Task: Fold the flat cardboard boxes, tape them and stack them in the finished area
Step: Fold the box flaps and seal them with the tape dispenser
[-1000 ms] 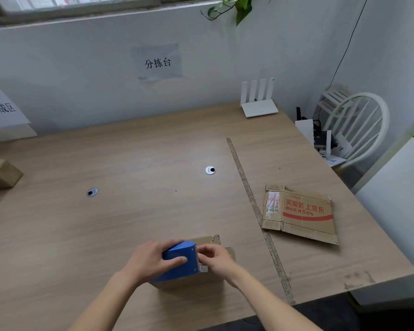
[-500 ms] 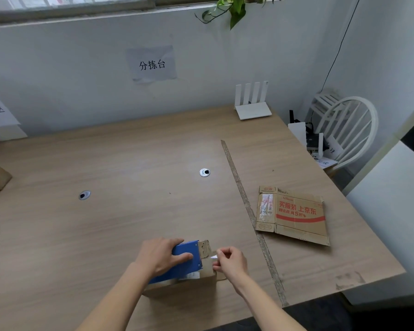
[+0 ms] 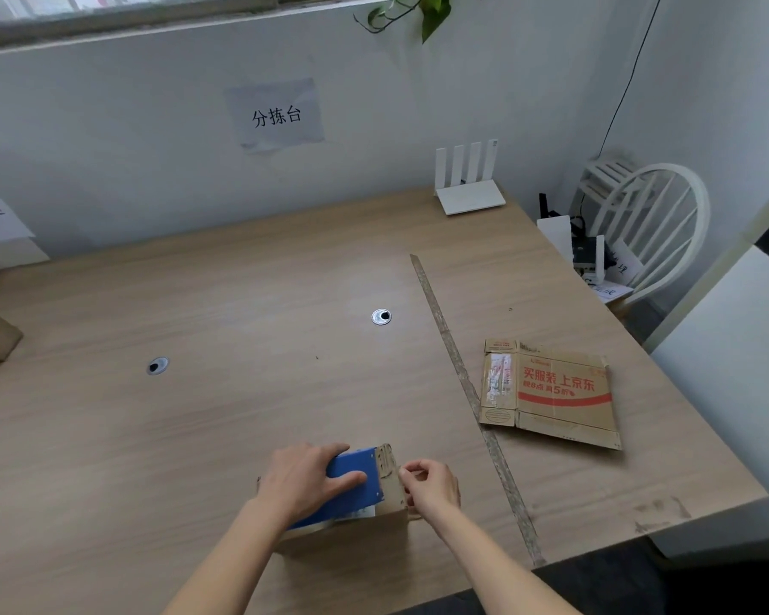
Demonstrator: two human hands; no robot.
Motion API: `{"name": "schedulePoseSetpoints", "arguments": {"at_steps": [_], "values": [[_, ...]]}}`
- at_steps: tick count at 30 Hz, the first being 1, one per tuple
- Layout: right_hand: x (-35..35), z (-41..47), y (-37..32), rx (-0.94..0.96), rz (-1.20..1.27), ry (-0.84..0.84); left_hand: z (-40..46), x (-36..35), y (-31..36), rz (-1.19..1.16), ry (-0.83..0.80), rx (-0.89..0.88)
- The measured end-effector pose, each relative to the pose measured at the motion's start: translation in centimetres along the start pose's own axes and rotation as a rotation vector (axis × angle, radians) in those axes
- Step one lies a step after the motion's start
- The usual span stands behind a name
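Cardboard box [image 3: 387, 490]: under both hands, likely so tape lands on its seam.
Left hand [image 3: 305, 479]: curled over blue tape dispenser [image 3: 351, 486], steadying it.
Right hand [image 3: 431, 483]: pinches tape end, just right of dispenser.
Flat box [image 3: 551, 392]: well right, awaiting folding.

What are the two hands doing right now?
Left hand: grips the blue tape dispenser on the box.
Right hand: fingers pinched together, seemingly on the tape end.

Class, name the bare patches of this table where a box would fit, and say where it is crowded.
Free: the wide stretch between the two grommets and the wall. Also right of the tape strip, behind the flat carton. Crowded: the near edge, where both hands work the box.
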State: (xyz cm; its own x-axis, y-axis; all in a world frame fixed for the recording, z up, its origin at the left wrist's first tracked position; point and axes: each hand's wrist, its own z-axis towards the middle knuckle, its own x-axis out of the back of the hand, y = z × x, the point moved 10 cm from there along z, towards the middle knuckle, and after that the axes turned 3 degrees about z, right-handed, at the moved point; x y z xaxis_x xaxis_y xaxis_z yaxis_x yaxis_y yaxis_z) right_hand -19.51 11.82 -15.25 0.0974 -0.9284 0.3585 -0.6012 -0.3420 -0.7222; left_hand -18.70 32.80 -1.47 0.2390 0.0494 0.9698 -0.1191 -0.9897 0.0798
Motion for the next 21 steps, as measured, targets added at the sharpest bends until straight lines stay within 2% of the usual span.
{"name": "schedulePoseSetpoints", "arguments": {"at_steps": [2, 5, 11, 16, 21], "values": [[0.1, 0.8, 1.7, -0.02, -0.047, 0.016, -0.2, 0.0, -0.3, -0.023, 0.008, 0.006], [0.4, -0.4, 0.4, 0.049, -0.024, 0.008, -0.2, 0.0, -0.5, -0.037, 0.014, 0.013], [-2.4, -1.9, -2.2, 0.085, 0.012, -0.145, 0.0, 0.3, -0.3, -0.005, 0.021, 0.01], [-2.4, -1.8, -2.2, 0.068, -0.06, -0.113, -0.7, 0.0, -0.6, 0.015, 0.0, -0.004], [-2.1, -2.2, -3.2, 0.066, -0.205, -0.037, -2.2, 0.3, -4.2, 0.019, -0.032, 0.059]]}}
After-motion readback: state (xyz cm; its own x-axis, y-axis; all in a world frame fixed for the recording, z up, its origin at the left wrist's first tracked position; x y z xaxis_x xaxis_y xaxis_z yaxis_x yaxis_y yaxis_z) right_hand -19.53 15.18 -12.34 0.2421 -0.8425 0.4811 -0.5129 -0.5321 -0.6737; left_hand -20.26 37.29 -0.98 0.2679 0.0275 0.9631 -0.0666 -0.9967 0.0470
